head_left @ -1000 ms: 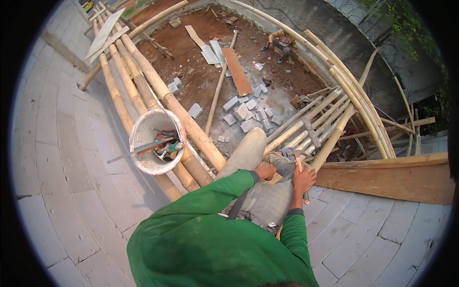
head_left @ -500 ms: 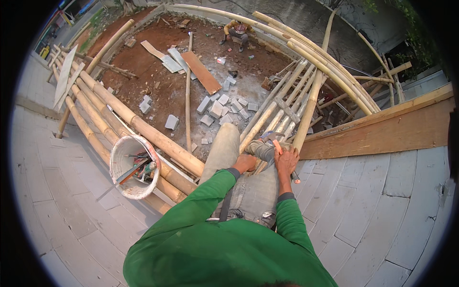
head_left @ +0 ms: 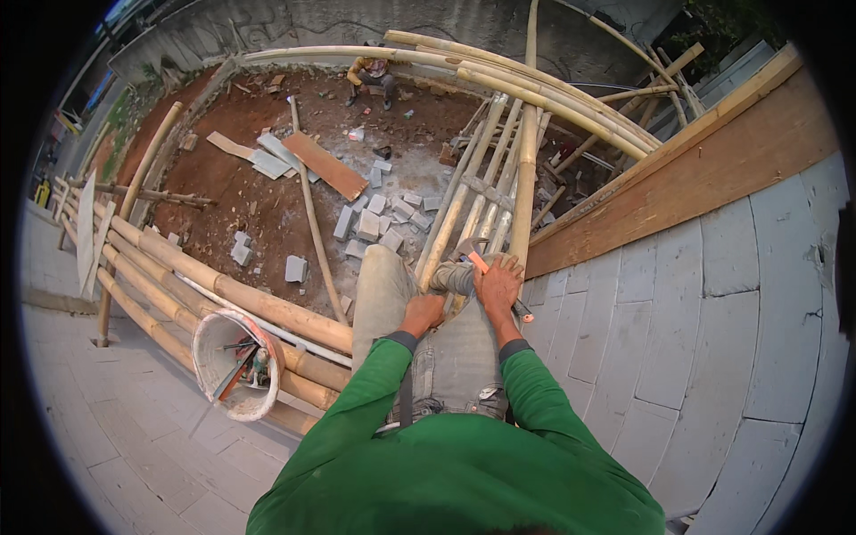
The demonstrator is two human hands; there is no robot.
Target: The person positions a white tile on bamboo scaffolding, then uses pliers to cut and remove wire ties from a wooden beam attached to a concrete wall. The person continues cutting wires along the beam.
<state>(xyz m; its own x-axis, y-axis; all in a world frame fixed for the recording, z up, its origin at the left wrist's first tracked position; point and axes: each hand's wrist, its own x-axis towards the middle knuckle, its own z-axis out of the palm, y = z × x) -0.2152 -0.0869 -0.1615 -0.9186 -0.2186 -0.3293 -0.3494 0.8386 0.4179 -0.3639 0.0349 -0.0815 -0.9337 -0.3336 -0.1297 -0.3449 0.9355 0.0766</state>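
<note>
My right hand (head_left: 499,283) is closed round a claw hammer (head_left: 479,260) with an orange and dark handle. The hammer's metal head points away from me, and the handle's end sticks out past the right side of my hand. Resting against my grey trousers (head_left: 459,361), my left hand (head_left: 423,314) is curled near the bunched grey cloth (head_left: 451,278) at my lower leg. Its fingers are turned under, so whatever they grip is hidden. Both forearms are in green sleeves.
On the left, a white bucket (head_left: 203,352) of tools stands against bamboo poles (head_left: 236,283). A bamboo ladder-like frame (head_left: 486,189) slopes below me. Grey blocks (head_left: 368,225) lie on the ground, where a person (head_left: 373,78) sits. A wooden board (head_left: 660,165) edges the block wall (head_left: 731,339).
My view has swung to the right, so the yard and the bucket sit further left. The hammer stays in my right hand, and my left hand remains beside my leg.
</note>
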